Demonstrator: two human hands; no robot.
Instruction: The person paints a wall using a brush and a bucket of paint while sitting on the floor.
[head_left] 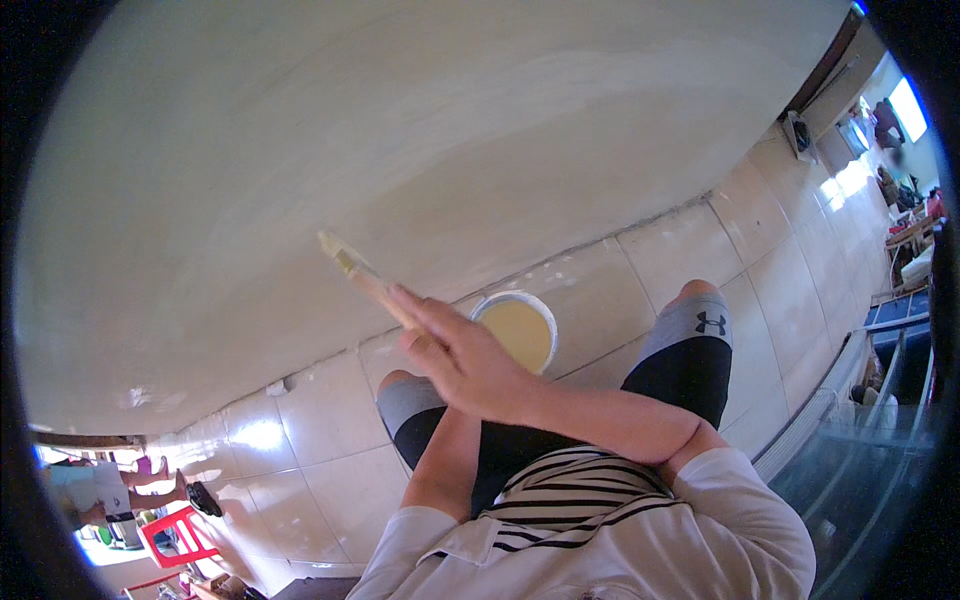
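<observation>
While the right hand (462, 358) reaches across the body with its fingers closed along the handle of a paintbrush (365, 278), the bristle end points up and to the left and lies against the pale wall (400, 130). The right forearm crosses over the left arm, whose hand is hidden beneath it, so whether that hand grips anything cannot be told. Just beside the right hand, on the tiled floor (320, 480), stands a round bucket (519, 330) of cream paint, close to the foot of the wall and between the person's bent knees. Farther off to the lower left is a red plastic stool (178, 535).
</observation>
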